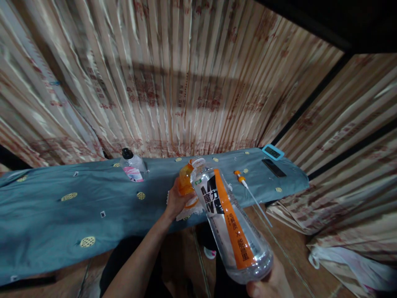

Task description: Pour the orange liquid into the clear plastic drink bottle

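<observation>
My left hand (177,199) is closed around a small translucent orange bottle (186,182) standing over a white lacy cloth (194,210). In my right hand (273,279), gripped near its base, is a large clear plastic drink bottle (231,225) with an orange and white label. This bottle tilts toward the left, and its uncapped mouth meets the top of the orange bottle. Whether liquid runs between them I cannot tell. To the right lies a pump dispenser head (240,178), orange and white, its long tube reaching past the front edge of the covered surface.
A clear bottle with a black cap and pink label (132,167) stands left on the blue-grey pineapple-print cover (102,190). At the right end are a blue-framed digital clock (273,152) and a dark phone (274,168). Pleated curtains (186,82) hang behind; a white plastic bag (347,263) lies low right.
</observation>
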Motion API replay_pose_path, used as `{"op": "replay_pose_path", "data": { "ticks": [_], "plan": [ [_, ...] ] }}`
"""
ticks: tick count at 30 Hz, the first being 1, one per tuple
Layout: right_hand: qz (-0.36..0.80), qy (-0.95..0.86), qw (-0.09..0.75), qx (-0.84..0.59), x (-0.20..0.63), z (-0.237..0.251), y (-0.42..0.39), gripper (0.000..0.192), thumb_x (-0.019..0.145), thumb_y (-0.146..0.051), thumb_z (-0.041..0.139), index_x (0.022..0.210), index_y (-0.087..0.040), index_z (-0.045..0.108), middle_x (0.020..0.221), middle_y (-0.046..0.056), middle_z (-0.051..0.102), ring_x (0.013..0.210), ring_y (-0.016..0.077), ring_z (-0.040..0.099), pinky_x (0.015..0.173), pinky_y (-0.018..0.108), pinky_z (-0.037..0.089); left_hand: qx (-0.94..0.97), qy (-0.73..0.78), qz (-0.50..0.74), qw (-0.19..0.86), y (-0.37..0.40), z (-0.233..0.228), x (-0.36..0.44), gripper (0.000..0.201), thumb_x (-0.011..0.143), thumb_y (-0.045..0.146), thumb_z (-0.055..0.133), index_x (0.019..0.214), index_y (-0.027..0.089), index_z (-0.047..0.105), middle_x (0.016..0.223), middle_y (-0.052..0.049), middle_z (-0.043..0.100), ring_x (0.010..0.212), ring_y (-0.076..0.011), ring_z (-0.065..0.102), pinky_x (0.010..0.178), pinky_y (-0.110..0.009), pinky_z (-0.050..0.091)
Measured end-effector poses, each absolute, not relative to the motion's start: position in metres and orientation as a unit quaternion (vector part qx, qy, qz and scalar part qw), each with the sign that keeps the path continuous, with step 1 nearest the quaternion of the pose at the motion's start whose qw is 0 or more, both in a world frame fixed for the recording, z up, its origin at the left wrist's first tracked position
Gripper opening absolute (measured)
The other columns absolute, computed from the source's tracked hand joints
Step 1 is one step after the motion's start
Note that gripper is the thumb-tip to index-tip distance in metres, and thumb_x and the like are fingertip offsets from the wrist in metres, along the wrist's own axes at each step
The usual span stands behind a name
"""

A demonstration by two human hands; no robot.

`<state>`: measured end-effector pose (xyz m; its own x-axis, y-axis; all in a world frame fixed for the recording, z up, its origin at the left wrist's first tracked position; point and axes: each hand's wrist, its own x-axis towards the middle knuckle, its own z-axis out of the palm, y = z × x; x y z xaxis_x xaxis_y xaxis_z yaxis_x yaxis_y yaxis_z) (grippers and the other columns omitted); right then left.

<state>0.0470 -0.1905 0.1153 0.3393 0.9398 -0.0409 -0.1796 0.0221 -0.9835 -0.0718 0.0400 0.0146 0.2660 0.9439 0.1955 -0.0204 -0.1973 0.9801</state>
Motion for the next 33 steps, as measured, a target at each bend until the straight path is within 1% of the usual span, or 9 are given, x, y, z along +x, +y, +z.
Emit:
{"op": "replay_pose_path", "data": {
  "ticks": [5,10,13,17,19,23,26,29,33],
  "plan": [
    [0.451,-0.338,0.642,-0.519,0.0449,0.1144,-0.1908,0.085,0.045,-0.055,0.086,0.120,-0.026,0.059,0.105,0.007,0.076,0.097,0.0317,0.071,0.080,0.031,0.057,0.617,0.390,0.474,0.492,0.0398,0.0160,-0.0719,0.055,0.061,0.031,0.075,0.109,0.018,0.053,0.101,-0.005,0.069,0.091,-0.0201,0.067,0.083,-0.033,0.054],
    [0.456,-0.325,0.647,-0.518,0.0442,0.1145,-0.1906,0.088,0.042,-0.055,0.087,0.119,-0.025,0.059,0.105,0.007,0.076,0.098,0.0333,0.070,0.080,0.033,0.057,0.616,0.382,0.479,0.495,0.0402,0.0149,-0.0714,0.055,0.062,0.029,0.074,0.111,0.017,0.053,0.102,-0.005,0.069,0.090,-0.0195,0.067,0.081,-0.032,0.054],
    [0.443,-0.328,0.644,-0.531,0.0454,0.1138,-0.1912,0.087,0.041,-0.056,0.087,0.118,-0.025,0.060,0.105,0.007,0.076,0.097,0.0331,0.071,0.078,0.032,0.057,0.615,0.379,0.479,0.499,0.0400,0.0148,-0.0713,0.054,0.062,0.029,0.074,0.111,0.018,0.053,0.102,-0.005,0.069,0.090,-0.0193,0.067,0.081,-0.032,0.054],
    [0.438,-0.323,0.643,-0.540,0.0451,0.1140,-0.1911,0.091,0.039,-0.058,0.087,0.118,-0.023,0.060,0.106,0.008,0.076,0.098,0.0338,0.070,0.081,0.033,0.057,0.619,0.383,0.476,0.493,0.0399,0.0148,-0.0716,0.054,0.063,0.030,0.074,0.110,0.018,0.052,0.103,-0.005,0.069,0.092,-0.0194,0.066,0.082,-0.031,0.053],
    [0.433,-0.322,0.648,-0.537,0.0440,0.1145,-0.1906,0.089,0.040,-0.057,0.087,0.118,-0.024,0.060,0.107,0.008,0.075,0.100,0.0335,0.070,0.083,0.033,0.056,0.620,0.382,0.476,0.493,0.0404,0.0138,-0.0718,0.054,0.062,0.031,0.075,0.110,0.018,0.052,0.103,-0.005,0.068,0.092,-0.0194,0.066,0.083,-0.031,0.053],
    [0.440,-0.311,0.669,-0.513,0.0429,0.1153,-0.1898,0.083,0.042,-0.052,0.089,0.116,-0.025,0.061,0.107,0.007,0.075,0.100,0.0321,0.070,0.083,0.031,0.056,0.616,0.387,0.471,0.499,0.0412,0.0117,-0.0718,0.054,0.062,0.031,0.075,0.109,0.019,0.053,0.101,-0.005,0.069,0.090,-0.0195,0.066,0.082,-0.031,0.053],
    [0.450,-0.310,0.659,-0.517,0.0439,0.1167,-0.1898,0.085,0.042,-0.051,0.089,0.117,-0.025,0.060,0.107,0.007,0.075,0.100,0.0314,0.070,0.083,0.030,0.055,0.615,0.382,0.473,0.502,0.0412,0.0115,-0.0719,0.055,0.062,0.031,0.075,0.110,0.019,0.052,0.102,-0.005,0.069,0.091,-0.0200,0.066,0.083,-0.032,0.053],
    [0.458,-0.322,0.641,-0.524,0.0440,0.1203,-0.1903,0.087,0.043,-0.053,0.087,0.120,-0.024,0.058,0.108,0.008,0.074,0.102,0.0327,0.069,0.084,0.032,0.055,0.618,0.385,0.475,0.495,0.0408,0.0124,-0.0720,0.055,0.061,0.030,0.076,0.110,0.019,0.053,0.102,-0.005,0.068,0.091,-0.0203,0.066,0.083,-0.033,0.052],
    [0.447,-0.324,0.649,-0.524,0.0422,0.1232,-0.1915,0.081,0.048,-0.051,0.087,0.119,-0.025,0.058,0.107,0.007,0.075,0.101,0.0316,0.069,0.084,0.032,0.055,0.618,0.385,0.477,0.492,0.0401,0.0143,-0.0720,0.055,0.061,0.030,0.076,0.110,0.018,0.053,0.102,-0.004,0.069,0.091,-0.0198,0.067,0.082,-0.032,0.052]
  ]
}}
